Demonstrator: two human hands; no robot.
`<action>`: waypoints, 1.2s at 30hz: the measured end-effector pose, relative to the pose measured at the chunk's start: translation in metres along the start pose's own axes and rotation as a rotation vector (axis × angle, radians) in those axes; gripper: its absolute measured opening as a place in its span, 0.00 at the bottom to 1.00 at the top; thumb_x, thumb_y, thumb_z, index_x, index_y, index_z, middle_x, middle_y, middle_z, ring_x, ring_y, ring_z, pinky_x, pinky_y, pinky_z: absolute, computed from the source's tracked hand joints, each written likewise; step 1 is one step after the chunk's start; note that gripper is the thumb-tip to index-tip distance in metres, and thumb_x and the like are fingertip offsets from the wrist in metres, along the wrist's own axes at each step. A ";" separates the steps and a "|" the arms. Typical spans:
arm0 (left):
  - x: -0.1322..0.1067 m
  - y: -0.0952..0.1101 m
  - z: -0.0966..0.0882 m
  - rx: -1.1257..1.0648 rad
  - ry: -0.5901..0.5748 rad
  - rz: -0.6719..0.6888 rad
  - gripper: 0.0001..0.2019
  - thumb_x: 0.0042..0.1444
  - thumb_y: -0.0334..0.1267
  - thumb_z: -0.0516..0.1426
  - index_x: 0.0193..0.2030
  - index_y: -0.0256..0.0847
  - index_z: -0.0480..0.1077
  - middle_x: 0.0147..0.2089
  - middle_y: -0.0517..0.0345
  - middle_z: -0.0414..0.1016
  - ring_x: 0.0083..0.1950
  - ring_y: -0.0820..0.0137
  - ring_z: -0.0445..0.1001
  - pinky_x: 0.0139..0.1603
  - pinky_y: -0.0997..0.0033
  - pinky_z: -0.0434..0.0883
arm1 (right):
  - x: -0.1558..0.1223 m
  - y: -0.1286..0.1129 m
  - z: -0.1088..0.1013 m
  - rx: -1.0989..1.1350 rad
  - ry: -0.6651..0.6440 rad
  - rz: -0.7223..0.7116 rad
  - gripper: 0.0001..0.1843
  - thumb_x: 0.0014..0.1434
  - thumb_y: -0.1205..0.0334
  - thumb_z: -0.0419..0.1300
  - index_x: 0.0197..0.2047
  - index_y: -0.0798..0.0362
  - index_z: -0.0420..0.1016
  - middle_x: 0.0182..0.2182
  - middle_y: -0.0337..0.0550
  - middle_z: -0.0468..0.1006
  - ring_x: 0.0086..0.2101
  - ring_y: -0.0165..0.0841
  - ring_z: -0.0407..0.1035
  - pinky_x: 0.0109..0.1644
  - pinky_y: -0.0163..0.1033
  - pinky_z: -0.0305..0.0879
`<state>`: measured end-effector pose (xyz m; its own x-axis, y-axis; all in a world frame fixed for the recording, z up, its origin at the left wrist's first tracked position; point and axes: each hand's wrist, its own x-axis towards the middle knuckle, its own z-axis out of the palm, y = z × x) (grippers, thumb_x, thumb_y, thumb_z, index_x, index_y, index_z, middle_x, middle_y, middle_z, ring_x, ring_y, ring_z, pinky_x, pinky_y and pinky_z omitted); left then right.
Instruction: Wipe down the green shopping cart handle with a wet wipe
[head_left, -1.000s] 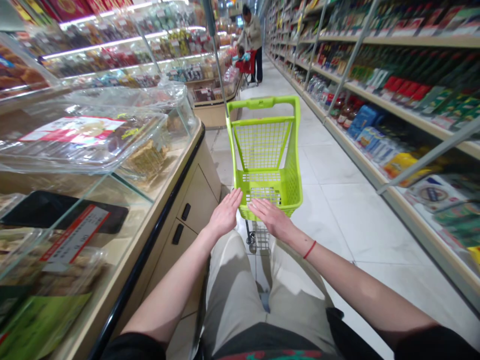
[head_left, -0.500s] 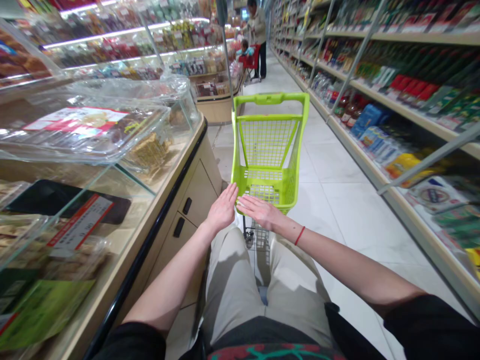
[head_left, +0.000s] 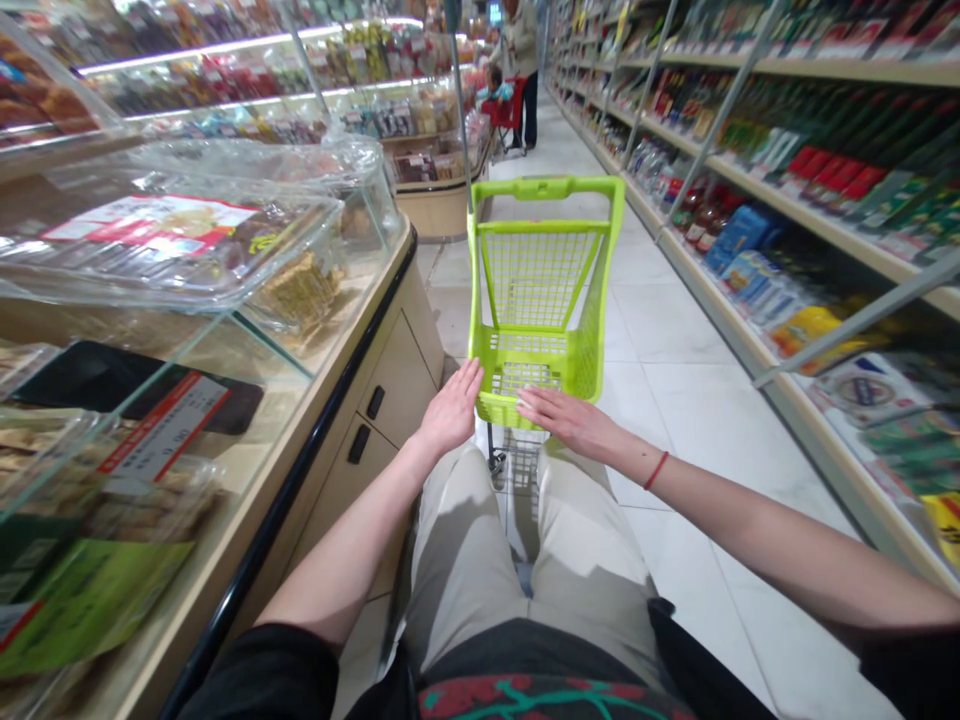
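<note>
A lime-green shopping cart (head_left: 600,340) stands in front of my legs, its mesh basket holding nothing that I can see. My left hand (head_left: 452,405) is at the basket's near left corner, fingers stretched out flat and together. Over the near rim, toward the middle, is my right hand (head_left: 566,420), palm down with its fingers straight. Neither hand is wrapped round anything. Whether the fingertips touch the rim or hover over it, I cannot tell. A red cord (head_left: 655,470) circles my right wrist.
A glass-topped counter (head_left: 409,265) with packaged food runs close along my left. Stocked shelves (head_left: 780,335) line the right side, with slanted metal bars in front. Farther up the tiled aisle a person (head_left: 523,45) stands by a red cart (head_left: 506,105) with a child in it.
My right hand has moved right along the near rim, away from my left hand. The left hand has barely shifted. The view has tilted slightly.
</note>
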<state>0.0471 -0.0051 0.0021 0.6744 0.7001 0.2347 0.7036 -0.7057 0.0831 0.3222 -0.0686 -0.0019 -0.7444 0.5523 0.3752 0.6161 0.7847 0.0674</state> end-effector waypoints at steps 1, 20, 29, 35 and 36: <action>-0.001 0.000 0.001 -0.003 0.005 -0.003 0.36 0.54 0.23 0.47 0.72 0.28 0.48 0.76 0.39 0.44 0.77 0.60 0.41 0.75 0.53 0.52 | 0.012 -0.004 0.005 0.006 0.014 -0.006 0.26 0.67 0.75 0.48 0.66 0.58 0.63 0.65 0.57 0.64 0.68 0.41 0.52 0.66 0.52 0.64; -0.006 -0.005 0.005 0.002 0.058 -0.034 0.34 0.58 0.29 0.50 0.72 0.28 0.47 0.76 0.38 0.46 0.77 0.58 0.41 0.75 0.50 0.52 | -0.031 0.008 -0.019 0.012 -0.073 0.053 0.31 0.66 0.76 0.49 0.70 0.54 0.57 0.68 0.58 0.59 0.68 0.40 0.52 0.66 0.51 0.63; -0.004 -0.001 0.008 -0.001 0.073 -0.027 0.32 0.60 0.31 0.49 0.70 0.26 0.47 0.75 0.32 0.47 0.77 0.59 0.39 0.75 0.50 0.53 | 0.063 -0.022 0.018 0.041 0.030 0.005 0.21 0.69 0.71 0.48 0.62 0.64 0.68 0.63 0.66 0.66 0.65 0.43 0.57 0.66 0.52 0.63; -0.004 0.000 0.005 0.000 0.063 -0.040 0.32 0.62 0.36 0.51 0.70 0.27 0.48 0.75 0.33 0.47 0.77 0.57 0.41 0.74 0.51 0.53 | 0.052 -0.019 0.012 0.085 -0.015 0.021 0.24 0.68 0.72 0.50 0.65 0.60 0.65 0.65 0.63 0.63 0.67 0.42 0.53 0.67 0.53 0.61; -0.004 0.000 0.005 -0.002 0.061 -0.043 0.33 0.62 0.37 0.52 0.71 0.28 0.48 0.75 0.34 0.47 0.77 0.57 0.41 0.74 0.51 0.53 | 0.039 -0.015 0.007 0.085 -0.036 0.020 0.26 0.67 0.73 0.50 0.67 0.57 0.63 0.66 0.61 0.62 0.67 0.42 0.52 0.66 0.53 0.62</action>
<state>0.0456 -0.0077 -0.0031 0.6288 0.7215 0.2899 0.7309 -0.6757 0.0964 0.2823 -0.0566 0.0052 -0.7421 0.5765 0.3419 0.6078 0.7938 -0.0192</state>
